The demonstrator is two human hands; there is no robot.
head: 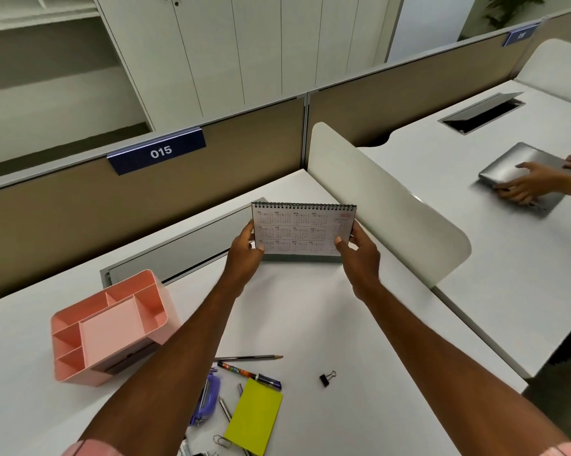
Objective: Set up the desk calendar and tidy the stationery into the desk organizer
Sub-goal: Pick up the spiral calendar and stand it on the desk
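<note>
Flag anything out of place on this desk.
Stationery lies scattered loose near the front edge: yellow sticky-note pad, purple stapler, black binder clip, wooden pencil. The pink plastic desk organizer beside them holds nothing visible.

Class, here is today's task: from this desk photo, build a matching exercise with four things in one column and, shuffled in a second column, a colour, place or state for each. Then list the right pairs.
Column one
1. desk calendar
2. desk organizer
3. binder clip
4. sticky notes

Column two
a. black, lying apart from the other stationery
b. yellow-green, lying flat
c. pink, compartments empty
d. held by the left hand and the right hand

Pairs: 1-d, 2-c, 3-a, 4-b
</note>
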